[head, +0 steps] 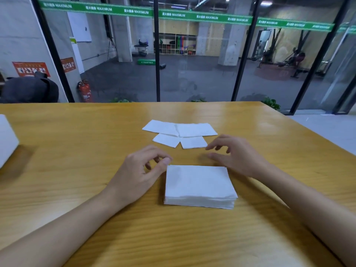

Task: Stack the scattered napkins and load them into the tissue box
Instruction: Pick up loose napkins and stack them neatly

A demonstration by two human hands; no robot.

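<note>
**Two empty hands beside a stack of napkins**

A neat stack of white napkins (200,186) sits near the viewer on a wooden table (77,132). The left hand (142,174) rests just left of the stack, fingers loosely curled, thumb tip at the stack's far left corner, gripping nothing. The right hand (235,157) hovers past the stack's far right corner, fingers spread and relaxed, holding nothing. Farther away, four loose napkins (179,132) lie flat, overlapping at their edges. A white object (6,139), partly cut off, sits at the table's left edge; whether it is the tissue box is unclear.
</note>
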